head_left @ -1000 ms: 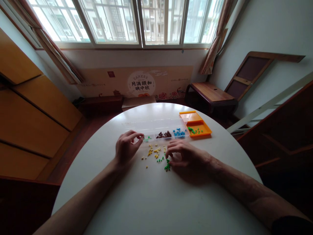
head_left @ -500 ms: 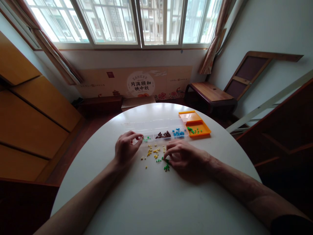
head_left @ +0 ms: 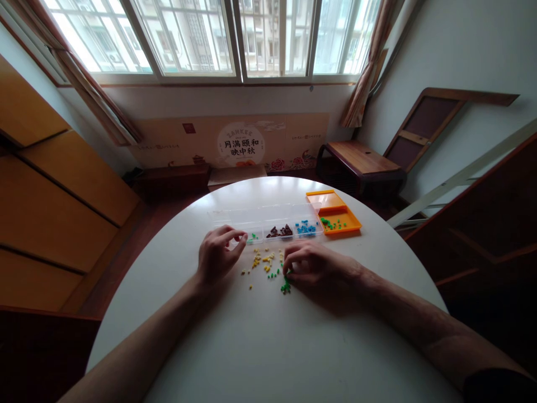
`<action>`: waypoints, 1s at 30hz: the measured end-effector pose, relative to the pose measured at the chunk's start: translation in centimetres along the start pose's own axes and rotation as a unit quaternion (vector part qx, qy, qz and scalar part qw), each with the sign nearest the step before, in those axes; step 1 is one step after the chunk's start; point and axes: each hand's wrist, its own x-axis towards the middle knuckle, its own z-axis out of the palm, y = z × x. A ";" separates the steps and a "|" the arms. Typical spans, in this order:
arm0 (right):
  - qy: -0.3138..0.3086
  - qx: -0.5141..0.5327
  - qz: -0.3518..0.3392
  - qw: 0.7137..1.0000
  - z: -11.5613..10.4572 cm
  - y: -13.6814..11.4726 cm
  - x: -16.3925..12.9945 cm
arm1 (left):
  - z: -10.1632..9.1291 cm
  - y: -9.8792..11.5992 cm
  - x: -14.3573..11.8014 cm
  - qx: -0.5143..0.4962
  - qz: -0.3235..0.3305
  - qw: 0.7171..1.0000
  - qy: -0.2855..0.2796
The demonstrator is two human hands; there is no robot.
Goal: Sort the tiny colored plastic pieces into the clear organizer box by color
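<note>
My left hand (head_left: 220, 250) is at the left end of a clear plastic divided box (head_left: 264, 212), thumb and forefinger brought together over the compartment with a few green pieces (head_left: 253, 237). Whatever is between those fingertips is too small to make out. Just in front of the box, my right hand (head_left: 312, 263) has its fingertips pinched at a small green piece (head_left: 288, 272), above a little heap of green pieces (head_left: 286, 289). Yellow and pale pieces (head_left: 267, 259) lie scattered on the table between my hands.
Other compartments hold dark brown pieces (head_left: 286, 230) and blue pieces (head_left: 306, 228). An open orange case (head_left: 354, 223) with more green pieces stands at the box's right end. Everything rests on a round white table (head_left: 251, 347). A wooden chair (head_left: 363, 157) is beyond it.
My right hand has shifted slightly right, its fingertips drawing closer together beside the green pieces. My left hand has barely moved, a touch to the right.
</note>
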 end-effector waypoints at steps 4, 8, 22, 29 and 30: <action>-0.014 -0.004 0.017 1.000 -0.5 0.1 -0.2 | -0.1 0.1 -0.1 -0.009 0.026 1.000 -0.007; -0.042 -0.006 0.032 0.999 -1.3 -0.4 -0.3 | 0.1 0.0 -0.2 -0.010 0.056 0.998 -0.012; -0.035 -0.027 0.046 0.998 -1.7 0.0 -0.5 | 0.4 -0.3 -0.4 -0.047 0.175 0.982 -0.059; 0.010 -0.069 0.019 0.997 -1.1 0.4 -0.2 | 0.2 0.1 -0.3 -0.067 0.212 0.973 -0.067; 0.032 -0.077 0.019 0.996 -0.8 0.4 0.0 | 0.1 0.2 -0.3 -0.067 0.214 0.972 -0.072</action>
